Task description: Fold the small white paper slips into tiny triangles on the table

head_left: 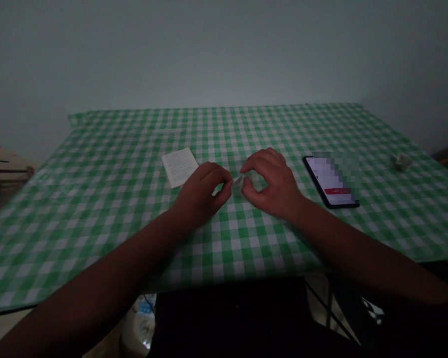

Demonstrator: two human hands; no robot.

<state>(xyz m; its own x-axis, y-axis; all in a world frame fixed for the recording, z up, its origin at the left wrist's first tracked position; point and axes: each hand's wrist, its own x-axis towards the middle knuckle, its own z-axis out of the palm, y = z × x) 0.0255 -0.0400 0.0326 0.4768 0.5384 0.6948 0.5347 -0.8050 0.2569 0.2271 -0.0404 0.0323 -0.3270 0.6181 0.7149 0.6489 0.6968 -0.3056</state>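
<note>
A small, thin, pale piece (238, 180), maybe paper or clear film, is between my two hands over the middle of the table; it is too small and blurred to name. My left hand (203, 191) pinches its left end between thumb and forefinger. At its other end, the thumb and forefinger of my right hand (272, 183) curl in around it, a little apart at the tips. A printed white sheet or booklet (179, 166) lies just behind my left hand, which covers its near right corner.
To the right of my right hand lies a phone (323, 180), its screen lit and partly pixelated. A small crumpled thing (401, 161) is near the right edge. A green-and-white checked cloth (239, 248) covers the table, with a wall (224, 54) behind it.
</note>
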